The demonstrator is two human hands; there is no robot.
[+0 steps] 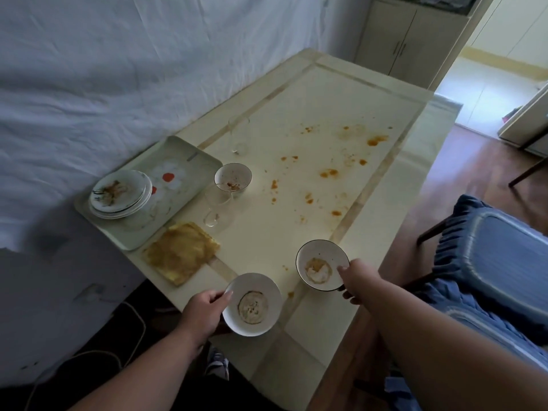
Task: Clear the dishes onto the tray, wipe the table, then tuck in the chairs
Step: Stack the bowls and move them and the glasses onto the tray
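My left hand grips the rim of a dirty white bowl at the near edge of the cream table. My right hand holds a second dirty bowl with a dark rim. A pale green tray lies at the table's left edge, with a stack of dirty plates on it. A third small bowl stands beside the tray, with a clear glass in front of it and a taller glass farther back. A yellow cloth lies near the tray.
Orange food stains are spattered over the middle and right of the table. A chair with a blue cushion stands out from the table on the right. A white sheet hangs on the left. A cabinet stands at the back.
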